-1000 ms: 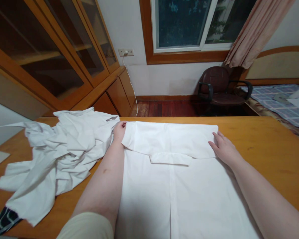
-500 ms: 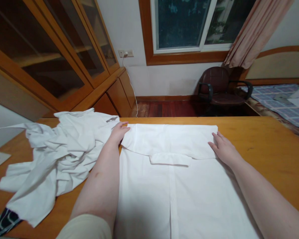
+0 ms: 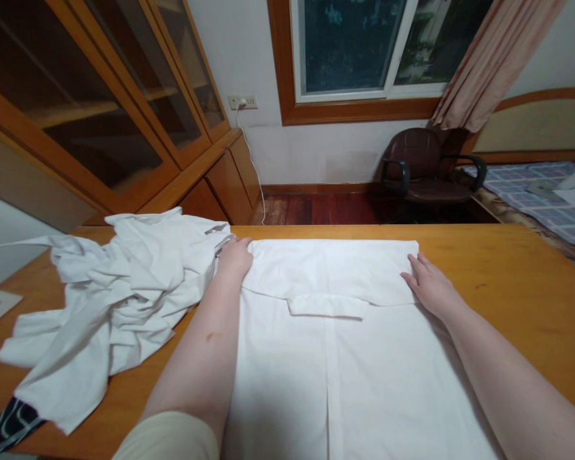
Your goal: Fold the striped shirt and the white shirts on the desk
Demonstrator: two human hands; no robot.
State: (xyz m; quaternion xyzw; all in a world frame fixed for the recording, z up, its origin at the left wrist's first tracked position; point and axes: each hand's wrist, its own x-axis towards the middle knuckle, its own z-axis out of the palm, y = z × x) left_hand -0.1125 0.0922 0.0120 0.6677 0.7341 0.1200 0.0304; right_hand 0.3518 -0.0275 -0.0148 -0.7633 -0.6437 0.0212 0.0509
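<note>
A white garment [image 3: 345, 358] lies spread flat on the wooden table [image 3: 517, 287], its far edge folded back toward me into a band with a small flap. My left hand [image 3: 234, 257] rests on the left end of that folded band, fingers curled over the cloth beside the crumpled pile. My right hand [image 3: 429, 285] lies flat and open on the right end of the band, fingers stretched toward the far edge.
A crumpled heap of white cloth [image 3: 110, 300] covers the table's left part. A dark patterned item [image 3: 7, 425] pokes out at the near left corner. Beyond the table stand a wooden glass-door cabinet [image 3: 100, 108], a dark armchair [image 3: 424, 169] and a bed [image 3: 546, 201].
My left hand slid slightly right along the folded band's left end and pressed down on it. My right hand stayed in place.
</note>
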